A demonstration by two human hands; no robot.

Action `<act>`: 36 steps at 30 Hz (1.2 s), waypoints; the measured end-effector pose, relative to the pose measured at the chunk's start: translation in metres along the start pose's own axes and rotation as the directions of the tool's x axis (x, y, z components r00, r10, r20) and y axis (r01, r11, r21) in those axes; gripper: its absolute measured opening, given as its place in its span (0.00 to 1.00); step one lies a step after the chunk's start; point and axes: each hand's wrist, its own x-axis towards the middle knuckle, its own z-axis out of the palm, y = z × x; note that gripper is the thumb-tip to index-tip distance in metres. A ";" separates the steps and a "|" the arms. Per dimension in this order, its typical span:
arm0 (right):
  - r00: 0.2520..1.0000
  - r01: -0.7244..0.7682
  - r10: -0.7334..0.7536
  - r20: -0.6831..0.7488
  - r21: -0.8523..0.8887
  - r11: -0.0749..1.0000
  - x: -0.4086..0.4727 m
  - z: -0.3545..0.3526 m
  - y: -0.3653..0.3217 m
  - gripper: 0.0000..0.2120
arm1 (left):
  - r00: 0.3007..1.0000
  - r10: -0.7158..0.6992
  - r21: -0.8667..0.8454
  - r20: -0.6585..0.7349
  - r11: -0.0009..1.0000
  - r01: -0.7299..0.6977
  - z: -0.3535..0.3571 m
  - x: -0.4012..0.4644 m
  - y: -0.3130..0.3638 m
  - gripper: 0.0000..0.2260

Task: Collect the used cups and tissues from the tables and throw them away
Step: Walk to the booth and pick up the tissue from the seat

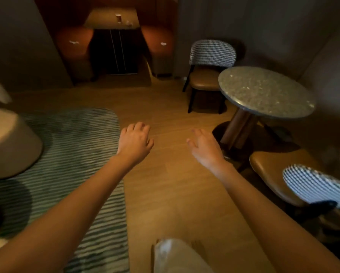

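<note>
Both hands, left (134, 141) and right (204, 147), hang empty over the floor with fingers loosely apart, free for collecting. A used cup (118, 18) and tissue (129, 23) sit on the far counter (98, 21) at twelve o'clock.

Far table's cup (118, 18) tiny and blurred, striped chair (318, 186) cut by right edge

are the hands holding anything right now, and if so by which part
Nothing is held. The left hand and right hand both hang over the floor with loosely curled, empty fingers.
</note>
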 end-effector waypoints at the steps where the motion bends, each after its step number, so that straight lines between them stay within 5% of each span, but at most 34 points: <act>1: 1.000 0.017 -0.017 0.020 -0.002 1.000 0.030 -0.002 0.001 0.23 | 1.000 -0.019 0.001 -0.015 1.000 0.019 0.001 0.025 -0.006 0.20; 9: 0.990 0.122 -0.124 0.062 0.032 0.992 0.250 0.024 -0.007 0.22 | 0.989 -0.146 0.032 -0.011 0.989 0.146 0.035 0.205 -0.072 0.19; 27: 1.000 -0.012 0.012 -0.016 0.022 1.000 0.719 0.097 0.009 0.19 | 0.996 -0.091 -0.011 -0.017 0.996 0.091 0.118 0.680 -0.234 0.21; 36: 0.999 0.036 -0.033 -0.043 0.065 0.997 0.988 0.094 0.042 0.19 | 0.991 -0.114 0.014 -0.065 0.993 0.115 0.141 0.940 -0.283 0.21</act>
